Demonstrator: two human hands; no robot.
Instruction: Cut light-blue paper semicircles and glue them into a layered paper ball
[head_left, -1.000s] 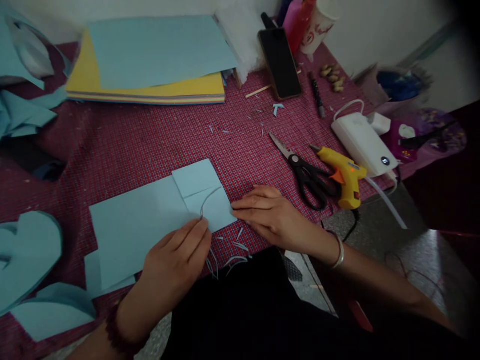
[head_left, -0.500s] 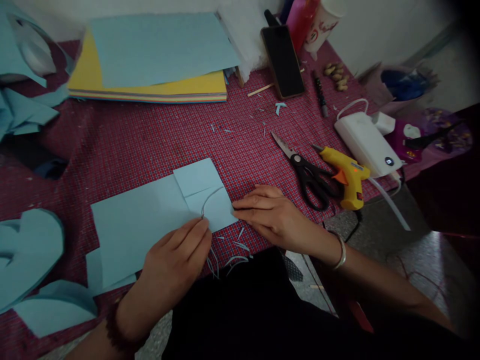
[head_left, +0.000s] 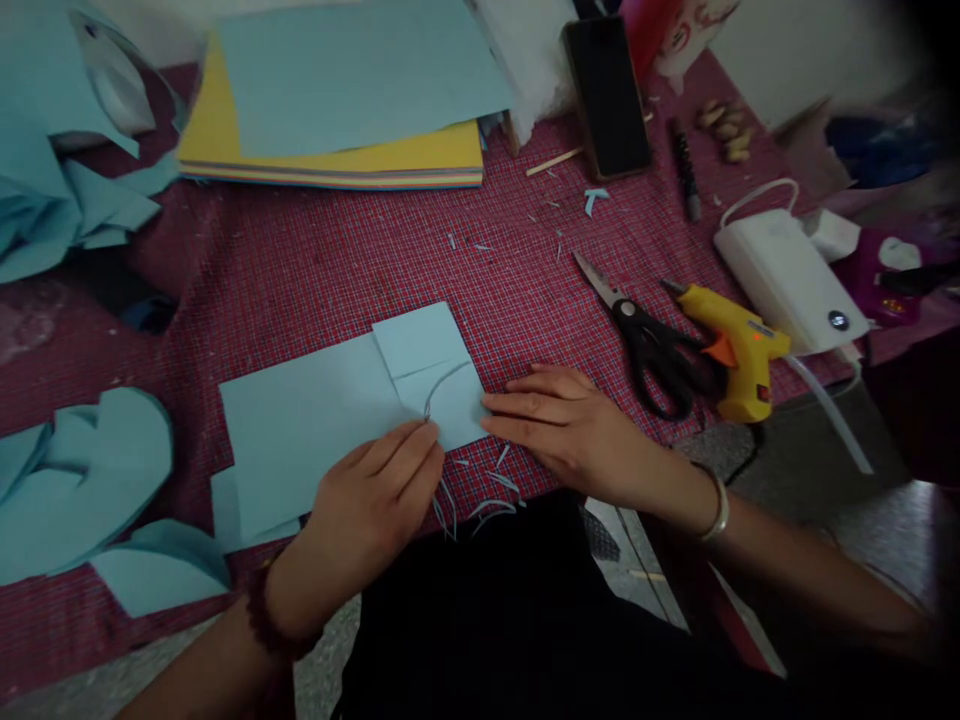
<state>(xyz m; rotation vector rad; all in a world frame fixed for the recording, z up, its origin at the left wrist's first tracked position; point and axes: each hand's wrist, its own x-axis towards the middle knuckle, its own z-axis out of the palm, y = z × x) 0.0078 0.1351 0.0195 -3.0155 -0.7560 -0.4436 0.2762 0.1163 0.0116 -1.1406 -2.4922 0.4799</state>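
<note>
A light blue paper sheet [head_left: 300, 420] lies on the red checked tablecloth [head_left: 315, 270] near the front edge, with a smaller folded blue piece [head_left: 424, 350] on its right end. My left hand [head_left: 367, 500] rests on the sheet, fingers pinched on a thin curved paper strip [head_left: 442, 385] that arcs over the small piece. My right hand [head_left: 562, 425] lies flat beside it, fingers stretched out and touching the small piece's right edge. Several thin paper trimmings [head_left: 480, 500] lie by the table edge between my hands.
Black-handled scissors [head_left: 645, 335] and a yellow glue gun [head_left: 735, 345] lie right of my right hand. A white box [head_left: 784, 270], a phone [head_left: 607, 95] and a pen [head_left: 684, 165] sit behind. A stack of coloured paper [head_left: 337, 110] is at the back; blue cut shapes [head_left: 82, 490] lie left.
The view has shifted, so everything sits a little further right and lower. Both hands keep the same pose on the paper and strip.
</note>
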